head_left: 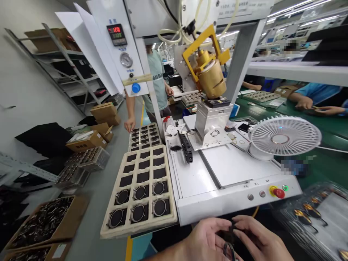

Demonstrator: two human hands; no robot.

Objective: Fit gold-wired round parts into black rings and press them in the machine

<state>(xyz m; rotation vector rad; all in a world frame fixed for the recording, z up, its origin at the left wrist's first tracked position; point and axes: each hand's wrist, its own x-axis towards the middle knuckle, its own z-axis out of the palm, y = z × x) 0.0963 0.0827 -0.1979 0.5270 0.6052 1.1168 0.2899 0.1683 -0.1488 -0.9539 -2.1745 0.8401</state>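
ring (232, 249) at 5 o'clock, between hands | left hand (208, 239): fingers seem closed on ring; right hand (258, 235): can't tell grip | likely light, stiff, scratchable; hold by rim

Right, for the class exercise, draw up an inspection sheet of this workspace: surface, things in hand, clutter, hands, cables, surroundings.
Surface: white machine base; cream tray alongside, its front two rows holding round rimmed pieces.
Things in hand: a dark ring-like piece, partly hidden.
Clutter: black slotted strip and dark debris on the base.
Hands: left hand and right hand close together, fingers bent; which grips the piece is unclear.
Cables: pale tubes looped overhead; white cord beside the fan.
Surroundings: standing person beyond the base; shelving at left.
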